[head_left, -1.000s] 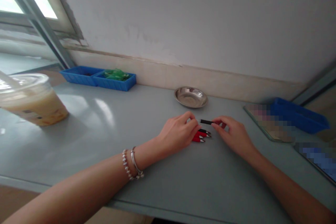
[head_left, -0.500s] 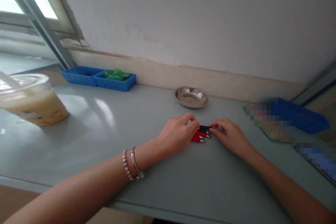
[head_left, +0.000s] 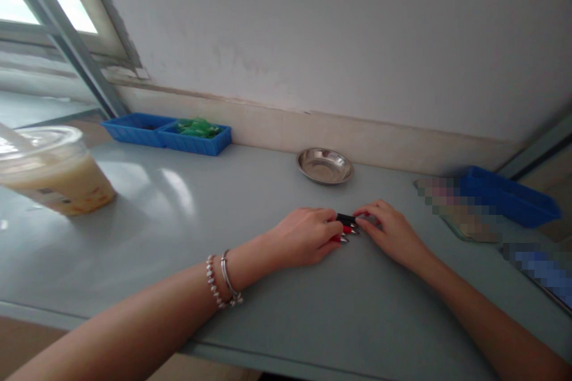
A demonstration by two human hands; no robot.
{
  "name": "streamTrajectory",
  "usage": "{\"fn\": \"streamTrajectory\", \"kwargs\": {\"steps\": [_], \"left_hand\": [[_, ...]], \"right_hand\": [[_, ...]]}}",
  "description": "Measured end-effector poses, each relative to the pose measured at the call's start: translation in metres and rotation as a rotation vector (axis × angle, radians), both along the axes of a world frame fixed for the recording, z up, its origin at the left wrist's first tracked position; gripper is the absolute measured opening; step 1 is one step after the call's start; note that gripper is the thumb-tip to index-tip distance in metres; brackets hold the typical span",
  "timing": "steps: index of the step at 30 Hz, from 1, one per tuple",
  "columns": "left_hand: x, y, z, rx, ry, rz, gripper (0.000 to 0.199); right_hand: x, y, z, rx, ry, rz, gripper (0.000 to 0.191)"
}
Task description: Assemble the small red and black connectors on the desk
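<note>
Several pens lie side by side on the table, with black barrels on the far side and red ones nearer me. My left hand (head_left: 308,235) is closed over their left ends, hiding most of their length. Out past its fingers stick a black pen (head_left: 345,219), a red pen (head_left: 347,230) and another red pen's metal tip (head_left: 344,240). My right hand (head_left: 388,227) pinches the right end of the black pen between thumb and fingertips. A bracelet and a bangle circle my left wrist.
A shallow metal dish (head_left: 325,167) stands beyond my hands. At back left, a blue tray (head_left: 196,143) holds green pieces beside another blue tray (head_left: 129,128). A lidded drink cup (head_left: 58,175) stands left. To the right are another blue tray (head_left: 509,196) and two blurred flat objects.
My left hand has moved slightly down over the red pens, its fingers now covering more of them. My right hand stays at the black pen's end.
</note>
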State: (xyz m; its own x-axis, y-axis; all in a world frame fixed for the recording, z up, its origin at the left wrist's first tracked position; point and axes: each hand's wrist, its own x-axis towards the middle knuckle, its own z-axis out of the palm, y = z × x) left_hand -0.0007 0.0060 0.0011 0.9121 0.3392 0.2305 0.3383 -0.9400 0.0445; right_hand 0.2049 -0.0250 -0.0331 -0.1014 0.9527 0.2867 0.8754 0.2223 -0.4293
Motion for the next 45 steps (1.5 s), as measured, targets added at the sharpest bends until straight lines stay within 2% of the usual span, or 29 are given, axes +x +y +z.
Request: {"fn": "streamTrajectory", "kwargs": {"steps": [7, 12, 20, 30, 39, 45], "left_hand": [[-0.001, -0.001, 0.0, 0.032, 0.026, -0.012, 0.022], [-0.001, -0.003, 0.0, 0.084, 0.071, 0.004, 0.021], [0.003, -0.005, 0.001, 0.137, -0.003, 0.038, 0.023], [0.001, -0.005, -0.001, 0.189, -0.175, 0.127, 0.028], [0.001, -0.006, -0.003, 0.192, -0.202, 0.111, 0.027], [0.001, -0.004, -0.003, 0.168, -0.221, 0.113, 0.028]], "right_hand": [[-0.001, -0.001, 0.001, 0.011, -0.01, 0.0, 0.018], [-0.002, -0.002, 0.003, 0.088, 0.008, 0.008, 0.018], [-0.014, -0.012, 0.018, 0.203, 0.041, 0.051, 0.022], [-0.025, -0.019, 0.027, 0.089, 0.015, 0.236, 0.033], [-0.027, -0.02, 0.027, 0.077, 0.051, 0.229, 0.034], [-0.028, -0.022, 0.029, 0.091, 0.067, 0.207, 0.02]]}}
